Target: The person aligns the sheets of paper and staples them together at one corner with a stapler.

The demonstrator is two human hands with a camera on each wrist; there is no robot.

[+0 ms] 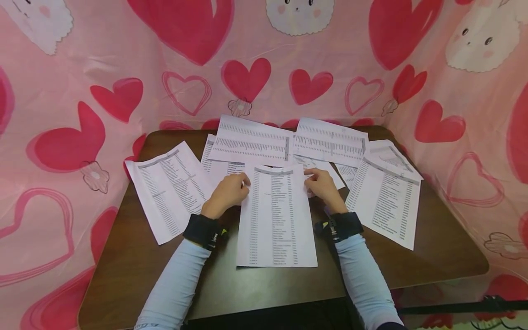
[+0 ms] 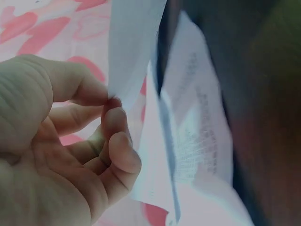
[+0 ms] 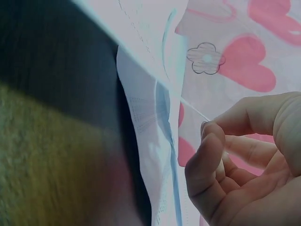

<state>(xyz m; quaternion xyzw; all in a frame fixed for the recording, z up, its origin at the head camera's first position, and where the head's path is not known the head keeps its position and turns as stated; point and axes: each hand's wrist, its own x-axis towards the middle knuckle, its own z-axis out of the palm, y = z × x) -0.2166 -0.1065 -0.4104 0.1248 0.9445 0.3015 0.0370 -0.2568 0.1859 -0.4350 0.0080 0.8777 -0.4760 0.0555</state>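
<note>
A printed sheet of paper (image 1: 274,220) with columns of small text is held upright-facing at the middle of the table. My left hand (image 1: 231,190) pinches its left edge near the top between thumb and fingertips; the left wrist view shows the pinch on the white sheet (image 2: 134,52) closely. On the opposite edge, my right hand (image 1: 323,185) pinches the same sheet, seen edge-on in the right wrist view, thumb against curled fingers. Behind the hands, other printed sheets (image 1: 251,140) lie overlapping.
The brown table (image 1: 111,275) carries several more printed sheets: one at the left (image 1: 171,192), one at the back right (image 1: 330,142), and overlapping ones at the right (image 1: 385,201). A pink cloth with hearts (image 1: 247,78) hangs round the table's back and sides.
</note>
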